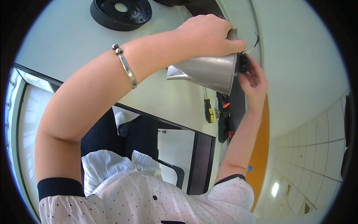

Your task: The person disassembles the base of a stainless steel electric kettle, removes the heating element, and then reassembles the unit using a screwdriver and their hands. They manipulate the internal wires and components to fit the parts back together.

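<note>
A metal kettle body (210, 71), conical and silver, is held lying on its side above the table, its pointed spout toward the left. My left hand (209, 35) grips it from above, the thumb pressed along its upper side near the wide end. At that wide end, a black ribbed plastic part (243, 63) sticks out to the right. My right hand (255, 78) has curved fingers around this black part, with the thumb below it. The far fingertips of both hands are partly hidden. Whether the black part is loose or fixed, I cannot tell.
On the pale table (156, 89), a round black plastic base (104, 16) lies at the far left. A yellow and black screwdriver (209, 111) rests near the right end, beside a black tray (223, 125) with small tools. A chair's black armrest (178, 173) is below the table edge.
</note>
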Tool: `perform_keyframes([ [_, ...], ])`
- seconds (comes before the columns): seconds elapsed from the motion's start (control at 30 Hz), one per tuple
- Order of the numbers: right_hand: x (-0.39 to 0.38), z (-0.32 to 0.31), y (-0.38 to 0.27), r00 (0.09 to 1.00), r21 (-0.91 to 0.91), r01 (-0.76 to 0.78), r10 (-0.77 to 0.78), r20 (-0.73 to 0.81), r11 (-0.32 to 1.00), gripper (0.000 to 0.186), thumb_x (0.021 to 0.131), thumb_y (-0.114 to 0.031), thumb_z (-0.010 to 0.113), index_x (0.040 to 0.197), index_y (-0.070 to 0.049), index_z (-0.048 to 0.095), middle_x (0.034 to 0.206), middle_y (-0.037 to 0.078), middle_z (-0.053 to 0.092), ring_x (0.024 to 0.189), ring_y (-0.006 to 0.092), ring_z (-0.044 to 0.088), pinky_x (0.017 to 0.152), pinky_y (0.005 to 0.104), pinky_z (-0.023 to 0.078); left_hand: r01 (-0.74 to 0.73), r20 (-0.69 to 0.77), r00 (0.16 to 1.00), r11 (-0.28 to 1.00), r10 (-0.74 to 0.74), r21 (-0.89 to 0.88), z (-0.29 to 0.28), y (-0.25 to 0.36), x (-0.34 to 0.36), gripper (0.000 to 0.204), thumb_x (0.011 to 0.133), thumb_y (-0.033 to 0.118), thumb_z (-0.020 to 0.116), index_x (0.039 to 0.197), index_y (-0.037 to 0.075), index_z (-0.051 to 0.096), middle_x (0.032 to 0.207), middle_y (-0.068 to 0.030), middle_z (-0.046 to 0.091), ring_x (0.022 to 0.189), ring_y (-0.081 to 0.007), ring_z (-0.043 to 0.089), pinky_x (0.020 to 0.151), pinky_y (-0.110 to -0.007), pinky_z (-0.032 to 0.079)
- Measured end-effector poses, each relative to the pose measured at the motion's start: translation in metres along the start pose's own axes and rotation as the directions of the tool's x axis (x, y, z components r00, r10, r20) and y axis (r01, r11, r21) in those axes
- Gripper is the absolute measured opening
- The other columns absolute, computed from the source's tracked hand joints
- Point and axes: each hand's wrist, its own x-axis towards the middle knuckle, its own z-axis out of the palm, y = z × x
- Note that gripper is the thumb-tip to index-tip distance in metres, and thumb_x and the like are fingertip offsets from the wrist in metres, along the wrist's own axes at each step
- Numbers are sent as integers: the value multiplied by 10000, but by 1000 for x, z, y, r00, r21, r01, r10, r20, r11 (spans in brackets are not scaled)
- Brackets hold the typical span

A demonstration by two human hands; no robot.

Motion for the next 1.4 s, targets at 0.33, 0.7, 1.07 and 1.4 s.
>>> perform_keyframes([
  [0.33, -4, 18, -13, 997, -81, 16, -21, -68, 997, 593, 706, -65, 751, 1249, 26, 532, 1042, 104, 639, 932, 152, 614, 895, 310, 470, -41, -2, 999, 999, 41, 34, -1, 1, -4, 479, 757, 435, 531, 802, -26, 650, 711, -185, 630, 704, -335, 615, 704, -400, 507],
  [0.7, 1, 6, -1, 998, -35, 69, -69, 8, 997, 564, 735, -4, 717, 1265, 29, 527, 1053, 84, 647, 942, 132, 611, 894, 286, 468, -50, 4, 999, 999, 50, 6, -7, 1, -6, 483, 757, 429, 558, 844, -34, 662, 760, -196, 649, 736, -330, 636, 721, -392, 518],
  [1.07, 15, 0, -5, 998, 56, -23, 20, 59, 998, 587, 713, 28, 699, 1276, -6, 538, 1081, 71, 639, 989, 134, 596, 905, 277, 459, -78, -43, 996, 997, 77, -29, -8, -6, 1, 457, 733, 398, 601, 774, -56, 626, 686, -202, 611, 657, -335, 597, 650, -389, 489],
  [1.4, 41, -10, -7, 980, 65, -20, 6, 198, 998, 579, 679, 12, 706, 1242, -46, 584, 1077, 63, 635, 978, 140, 599, 898, 289, 468, -57, -163, 985, 997, 49, -47, -8, 4, -14, 588, 751, 285, 667, 1216, -52, 537, 977, -180, 654, 848, -211, 625, 796, -307, 483],
])
